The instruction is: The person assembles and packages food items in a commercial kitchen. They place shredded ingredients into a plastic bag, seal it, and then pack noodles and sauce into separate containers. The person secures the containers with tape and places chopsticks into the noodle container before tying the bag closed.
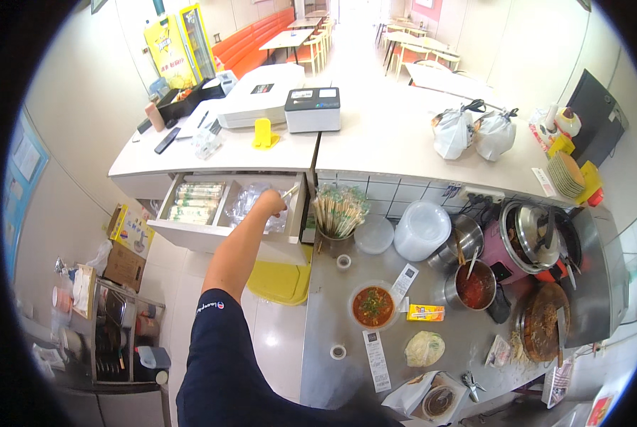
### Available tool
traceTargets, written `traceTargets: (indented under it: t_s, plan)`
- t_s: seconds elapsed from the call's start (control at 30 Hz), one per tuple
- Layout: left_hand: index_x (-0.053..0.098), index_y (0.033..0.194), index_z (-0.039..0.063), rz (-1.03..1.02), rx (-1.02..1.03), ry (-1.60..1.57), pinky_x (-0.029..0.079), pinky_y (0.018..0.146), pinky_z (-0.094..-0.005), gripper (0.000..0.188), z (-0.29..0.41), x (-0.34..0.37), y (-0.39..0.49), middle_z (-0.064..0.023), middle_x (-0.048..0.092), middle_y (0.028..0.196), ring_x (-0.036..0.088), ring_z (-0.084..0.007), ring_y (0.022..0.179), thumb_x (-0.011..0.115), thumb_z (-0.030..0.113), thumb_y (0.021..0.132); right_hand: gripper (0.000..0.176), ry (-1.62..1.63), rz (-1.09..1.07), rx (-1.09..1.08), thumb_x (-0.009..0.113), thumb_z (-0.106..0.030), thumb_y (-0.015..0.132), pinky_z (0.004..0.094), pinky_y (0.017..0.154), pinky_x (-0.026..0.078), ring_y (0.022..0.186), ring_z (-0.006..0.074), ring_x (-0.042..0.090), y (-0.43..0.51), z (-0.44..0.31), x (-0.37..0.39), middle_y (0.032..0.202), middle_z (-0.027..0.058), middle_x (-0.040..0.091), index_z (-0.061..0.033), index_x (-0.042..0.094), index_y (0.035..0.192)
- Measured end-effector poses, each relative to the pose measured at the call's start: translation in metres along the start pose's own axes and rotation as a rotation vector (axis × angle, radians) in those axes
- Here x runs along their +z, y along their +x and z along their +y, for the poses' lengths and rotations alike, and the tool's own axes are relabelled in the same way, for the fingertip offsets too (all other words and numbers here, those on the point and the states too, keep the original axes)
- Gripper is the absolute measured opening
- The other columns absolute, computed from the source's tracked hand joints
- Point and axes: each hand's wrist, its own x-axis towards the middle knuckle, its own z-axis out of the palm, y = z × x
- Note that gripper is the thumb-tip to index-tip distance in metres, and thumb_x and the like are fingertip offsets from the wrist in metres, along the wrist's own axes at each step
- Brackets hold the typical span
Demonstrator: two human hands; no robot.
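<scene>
My left hand (271, 204) reaches over a pulled-out drawer (222, 231), its fingers closed around a small pale stick-like item (291, 192). Beneath the hand, clear plastic packets (245, 203) fill one compartment. The compartment to the left holds rows of wrapped chopsticks (194, 203). My right hand is out of view. Before me on the steel worktop are a round container of red soup with chopped greens (373, 306), a paper receipt (377, 361), a small yellow drink carton (426, 313) and a bag of pale food (424, 348).
Upright wrapped chopsticks (340, 211), stacked plastic lids (422, 229) and a pot of red sauce (475, 288) stand on the worktop. At right lie a round chopping board (545, 320) and a cleaver (561, 333). Tied bags (452, 133) and a printer (312, 113) sit on the counter.
</scene>
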Motion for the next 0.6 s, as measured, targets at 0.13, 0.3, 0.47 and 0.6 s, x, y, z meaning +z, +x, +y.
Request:
traceTargets:
  t_s: [0.13,0.3,0.47,0.6]
  plan:
    - [0.076,0.088,0.003,0.024,-0.060,-0.171,0.057,0.064,-0.0366,0.030,-0.003,-0.005,-0.014,-0.0125,0.072,0.076,0.070,-0.0222,0.067,0.078,0.030,0.076,0.046,0.009,0.001,-0.010,0.051,-0.041,0.101,0.0397,0.080,0.055,0.086,0.0265,0.067,-0.007,-0.001,-0.006,0.107,0.0134,0.072,-0.0067,0.061,0.129]
    - [0.076,0.081,0.004,0.102,-0.011,-0.362,0.057,0.063,-0.0358,0.024,-0.009,-0.008,-0.036,-0.0120,0.072,0.072,0.070,-0.0220,0.064,0.074,0.027,0.075,0.046,0.005,-0.008,-0.028,0.051,-0.042,0.101,0.0406,0.083,0.054,0.091,0.0268,0.067,-0.014,0.009,-0.017,0.109,0.0123,0.071,-0.0066,0.061,0.128]
    - [0.076,0.087,0.003,0.252,-0.104,-0.281,0.057,0.072,-0.0387,0.025,-0.006,-0.011,-0.052,-0.0170,0.074,0.085,0.072,-0.0281,0.077,0.072,0.026,0.076,0.047,0.013,-0.012,-0.028,0.051,-0.043,0.101,0.0416,0.087,0.054,0.095,0.0271,0.067,-0.013,0.019,-0.031,0.111,0.0112,0.071,-0.0065,0.061,0.127]
    - [0.074,0.097,0.002,0.541,-0.115,-0.226,0.055,0.079,-0.0438,0.029,0.004,-0.008,-0.080,-0.0209,0.072,0.096,0.070,-0.0344,0.088,0.068,0.026,0.081,0.047,0.018,-0.023,-0.020,0.051,-0.044,0.101,0.0423,0.089,0.053,0.099,0.0274,0.067,-0.015,0.033,-0.040,0.113,0.0103,0.070,-0.0065,0.061,0.127]
